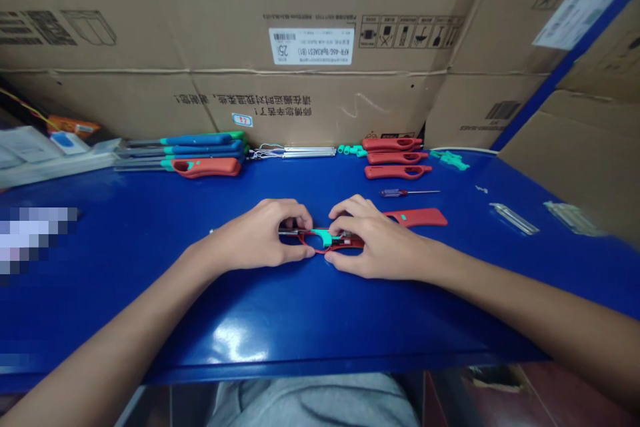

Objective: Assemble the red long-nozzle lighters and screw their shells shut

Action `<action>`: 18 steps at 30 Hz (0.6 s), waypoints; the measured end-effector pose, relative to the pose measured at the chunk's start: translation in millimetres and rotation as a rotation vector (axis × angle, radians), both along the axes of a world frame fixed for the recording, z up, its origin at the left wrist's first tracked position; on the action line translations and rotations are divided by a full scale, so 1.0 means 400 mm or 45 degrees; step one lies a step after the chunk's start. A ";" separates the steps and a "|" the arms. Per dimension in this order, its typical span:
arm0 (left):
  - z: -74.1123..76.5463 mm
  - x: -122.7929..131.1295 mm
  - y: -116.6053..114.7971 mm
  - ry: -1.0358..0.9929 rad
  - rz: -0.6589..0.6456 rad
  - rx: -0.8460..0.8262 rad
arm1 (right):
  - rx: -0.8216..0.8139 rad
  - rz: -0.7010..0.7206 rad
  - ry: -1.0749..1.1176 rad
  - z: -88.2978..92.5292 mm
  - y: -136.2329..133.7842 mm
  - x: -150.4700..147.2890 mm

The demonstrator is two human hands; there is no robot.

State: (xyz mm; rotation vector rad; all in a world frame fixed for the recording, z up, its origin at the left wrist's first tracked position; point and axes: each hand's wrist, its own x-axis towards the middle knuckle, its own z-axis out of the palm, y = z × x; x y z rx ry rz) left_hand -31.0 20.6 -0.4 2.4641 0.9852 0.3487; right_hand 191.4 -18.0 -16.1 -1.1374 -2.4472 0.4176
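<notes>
Both hands meet over a red lighter shell (321, 252) lying open in the middle of the blue table. In its loop sits a teal trigger (325, 237). My left hand (273, 233) pinches the shell's left end, where a dark metal lighter tube (290, 232) runs out under the palm. With fingers curled, my right hand (367, 237) grips the shell just right of the trigger, its thumb on the near rim. Partly behind that hand lies another red shell half (425, 217) with a small teal piece. What the right fingertips press on is partly hidden.
A screwdriver (400, 193) lies beyond my right hand. Behind it are stacked red shells (395, 172), teal triggers (453, 159) and metal tubes (310, 152). Lighters with blue and red handles (207, 167) lie back left. Clear plastic parts (514, 219) rest at right. Cardboard (225, 33) walls the back.
</notes>
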 end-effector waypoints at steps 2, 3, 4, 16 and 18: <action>0.000 -0.001 0.000 0.000 0.003 -0.002 | -0.021 -0.005 0.016 -0.002 0.000 0.000; 0.000 -0.001 0.000 0.002 0.003 -0.003 | -0.037 -0.004 0.026 -0.003 0.001 0.000; 0.001 -0.002 0.001 0.006 0.003 -0.001 | -0.051 0.002 0.037 -0.004 0.001 0.001; 0.006 -0.006 -0.001 0.012 -0.014 0.033 | 0.029 0.029 0.104 -0.005 0.010 0.019; 0.005 -0.007 -0.001 0.001 -0.014 0.037 | 0.056 0.033 0.096 -0.006 0.012 0.022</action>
